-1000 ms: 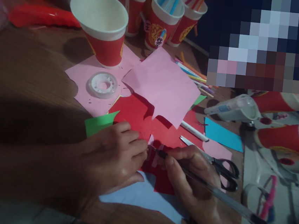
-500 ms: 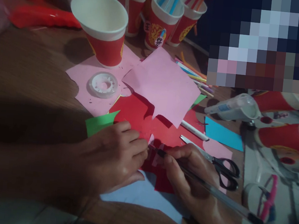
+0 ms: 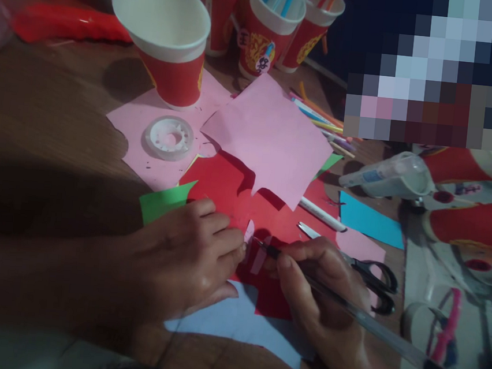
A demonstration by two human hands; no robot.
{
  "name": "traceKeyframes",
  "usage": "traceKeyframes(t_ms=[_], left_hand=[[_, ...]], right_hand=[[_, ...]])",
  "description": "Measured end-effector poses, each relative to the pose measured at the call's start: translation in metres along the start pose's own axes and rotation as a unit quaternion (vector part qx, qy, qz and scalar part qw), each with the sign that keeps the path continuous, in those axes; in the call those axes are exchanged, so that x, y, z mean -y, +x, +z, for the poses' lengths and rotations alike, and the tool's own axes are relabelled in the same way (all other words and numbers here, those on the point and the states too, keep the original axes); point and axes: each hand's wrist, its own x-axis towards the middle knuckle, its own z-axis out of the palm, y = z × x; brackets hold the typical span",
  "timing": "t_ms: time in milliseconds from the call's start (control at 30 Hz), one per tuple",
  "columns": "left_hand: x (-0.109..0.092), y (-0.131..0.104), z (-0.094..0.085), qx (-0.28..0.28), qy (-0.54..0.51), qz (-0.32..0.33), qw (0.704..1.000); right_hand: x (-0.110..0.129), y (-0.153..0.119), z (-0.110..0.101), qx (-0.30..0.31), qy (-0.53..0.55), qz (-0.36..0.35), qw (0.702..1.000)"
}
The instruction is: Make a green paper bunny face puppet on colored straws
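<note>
My right hand (image 3: 327, 291) grips a black-capped pen (image 3: 374, 324), its tip close to a small pink paper piece (image 3: 249, 230). With curled fingers my left hand (image 3: 205, 250) pins that piece down on a red sheet (image 3: 215, 181); its lower part is hidden under the fingertips. Another pink strip (image 3: 260, 258) lies between the two hands. Beneath both hands spreads pale blue paper (image 3: 237, 320). A pair of scissors with black handles (image 3: 383, 276) rests beside my right hand, partly covered by it. A white stick-like pen (image 3: 324, 214) lies just beyond.
A red-and-white paper cup (image 3: 169, 78) and a tape roll (image 3: 168, 137) stand on pink paper. Behind are several cups, one holding straws (image 3: 272, 30). A large pink sheet (image 3: 272, 135), green scrap (image 3: 164, 200) and blue card (image 3: 371, 220) surround the red sheet. More cups (image 3: 468, 223) lie right.
My right hand and the pen have shifted slightly right, and the pen's rear end has dipped. More of the small pink piece shows. My left hand stays in place.
</note>
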Motion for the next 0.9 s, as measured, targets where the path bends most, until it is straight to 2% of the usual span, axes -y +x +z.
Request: traceKeyframes(t_ms=[100, 267, 467, 900], left_hand=[[0.0, -0.0002, -0.0008, 0.007, 0.0, 0.006, 1.0], [0.0003, -0.0005, 0.0002, 0.006, 0.0, 0.002, 1.0], [-0.0001, -0.0014, 0.001, 0.02, 0.007, 0.0, 1.0], [0.0003, -0.0006, 0.0003, 0.007, 0.005, 0.003, 1.0]], right_hand=[[0.0022, 0.0, -0.0004, 0.011, 0.004, -0.002, 1.0], [0.0037, -0.0019, 0.0021, 0.022, 0.06, 0.038, 0.997], [0.0016, -0.0024, 0.0019, -0.024, 0.059, 0.054, 0.997], [0.0004, -0.0023, 0.0066, 0.0, 0.08, 0.028, 0.996]])
